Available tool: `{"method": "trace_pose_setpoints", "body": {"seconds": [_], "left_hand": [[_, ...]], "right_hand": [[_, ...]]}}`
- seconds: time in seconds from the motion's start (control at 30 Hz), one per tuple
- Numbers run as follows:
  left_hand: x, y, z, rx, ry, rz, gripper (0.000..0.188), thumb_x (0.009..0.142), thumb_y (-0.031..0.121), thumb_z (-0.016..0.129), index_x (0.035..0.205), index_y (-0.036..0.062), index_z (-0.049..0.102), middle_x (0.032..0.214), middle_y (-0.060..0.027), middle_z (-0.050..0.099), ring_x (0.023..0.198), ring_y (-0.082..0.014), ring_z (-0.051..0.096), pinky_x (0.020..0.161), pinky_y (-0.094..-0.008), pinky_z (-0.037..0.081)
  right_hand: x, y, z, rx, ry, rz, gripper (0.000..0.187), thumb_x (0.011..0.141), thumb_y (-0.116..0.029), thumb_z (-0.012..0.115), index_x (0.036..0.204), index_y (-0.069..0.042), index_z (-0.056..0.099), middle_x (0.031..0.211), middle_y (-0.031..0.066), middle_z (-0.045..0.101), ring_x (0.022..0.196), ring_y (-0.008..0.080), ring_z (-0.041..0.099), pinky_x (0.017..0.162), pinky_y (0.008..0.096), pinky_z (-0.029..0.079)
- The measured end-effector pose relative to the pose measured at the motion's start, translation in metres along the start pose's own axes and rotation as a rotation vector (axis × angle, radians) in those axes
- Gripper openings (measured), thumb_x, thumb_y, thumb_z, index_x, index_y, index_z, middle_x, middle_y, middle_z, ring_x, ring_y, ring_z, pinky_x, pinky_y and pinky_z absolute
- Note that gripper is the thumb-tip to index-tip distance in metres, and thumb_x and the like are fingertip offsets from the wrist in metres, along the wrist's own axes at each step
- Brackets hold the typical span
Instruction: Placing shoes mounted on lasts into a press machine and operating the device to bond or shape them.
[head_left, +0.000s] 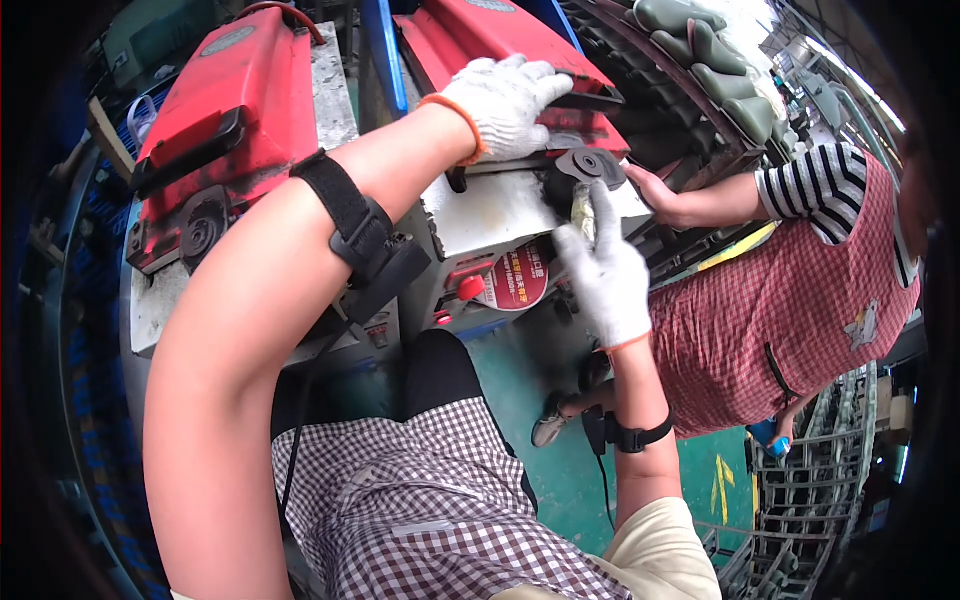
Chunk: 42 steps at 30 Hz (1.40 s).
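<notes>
Left hand (505, 105): gloved, pressed flat over the red press lid (520, 50), gripping its black handle (585, 100).
Right hand (605, 270): gloved, fingers pinching a small pale piece (582, 212), probably a sole part, just under the round die (590, 165).
Advice: seat the piece squarely and keep fingertips clear of the lid.
Co-worker's hand (655, 192): just right of the die.

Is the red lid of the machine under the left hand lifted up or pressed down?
Pressed down, it seems: the left hand lies flat on the red lid, which sits low over the dark sole piece. Full closure cannot be told.

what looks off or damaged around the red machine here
The red machine looks worn: chipped paint and grime along its lower edge. A co-worker's bare hand reaches close beside the gloved right hand.
</notes>
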<state>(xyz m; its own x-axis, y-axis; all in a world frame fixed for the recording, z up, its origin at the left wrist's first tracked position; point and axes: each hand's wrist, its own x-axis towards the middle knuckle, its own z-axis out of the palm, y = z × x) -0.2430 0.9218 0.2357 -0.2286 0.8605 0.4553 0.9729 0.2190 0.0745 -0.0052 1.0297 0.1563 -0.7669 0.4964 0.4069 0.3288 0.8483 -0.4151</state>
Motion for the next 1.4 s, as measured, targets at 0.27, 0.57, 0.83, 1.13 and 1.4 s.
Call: {"method": "trace_pose_setpoints", "body": {"seconds": [0.27,0.57,0.83,1.13,1.4], "left_hand": [[0.013,-0.009,-0.025,-0.051,0.398,-0.013,0.059,0.096,0.033,0.068,0.147,0.0045,0.057,0.123,-0.0199,0.070,0.108,-0.0337,0.070,0.095,-0.0440,0.057],[0.076,-0.035,-0.118,0.143,0.556,-0.015,0.063,0.097,0.042,0.066,0.145,0.0012,0.058,0.127,-0.0241,0.072,0.119,-0.0406,0.068,0.104,-0.0483,0.052],[0.087,-0.035,-0.163,0.087,0.594,-0.161,0.064,0.096,0.043,0.069,0.144,0.0022,0.059,0.136,-0.0252,0.069,0.129,-0.0430,0.064,0.110,-0.0475,0.050],[0.044,-0.017,-0.163,-0.154,0.638,-0.033,0.074,0.098,0.035,0.068,0.160,0.0020,0.044,0.156,-0.0275,0.053,0.145,-0.0381,0.053,0.120,-0.0437,0.043],[-0.118,0.051,-0.084,-1.530,0.248,-0.611,0.063,0.107,0.050,0.060,0.152,0.0077,0.045,0.128,-0.0097,0.058,0.111,-0.0197,0.061,0.091,-0.0323,0.050]], "right_hand": [[0.069,0.008,-0.029,0.330,0.067,-0.217,0.048,0.103,-0.034,0.068,0.141,-0.005,0.068,0.138,0.0214,0.071,0.129,0.0302,0.069,0.107,0.0376,0.053],[0.253,-0.002,0.043,-0.082,-0.550,-0.147,0.110,0.093,-0.062,0.072,0.167,0.006,0.027,0.164,0.0301,0.045,0.153,0.0389,0.045,0.126,0.0380,0.035],[0.289,-0.029,0.063,0.189,-0.376,0.187,0.085,0.087,-0.047,0.070,0.156,-0.001,0.054,0.149,0.0248,0.064,0.136,0.0367,0.063,0.113,0.0379,0.049],[0.143,-0.013,-0.067,1.184,-0.345,0.289,0.057,0.105,-0.048,0.058,0.147,-0.009,0.060,0.138,0.0066,0.068,0.120,0.0193,0.066,0.095,0.0410,0.058],[-0.032,-0.027,-0.055,1.535,-0.176,0.036,0.079,0.106,-0.051,0.059,0.162,0.002,0.042,0.165,0.0126,0.049,0.152,0.0272,0.047,0.129,0.0415,0.033]]}}
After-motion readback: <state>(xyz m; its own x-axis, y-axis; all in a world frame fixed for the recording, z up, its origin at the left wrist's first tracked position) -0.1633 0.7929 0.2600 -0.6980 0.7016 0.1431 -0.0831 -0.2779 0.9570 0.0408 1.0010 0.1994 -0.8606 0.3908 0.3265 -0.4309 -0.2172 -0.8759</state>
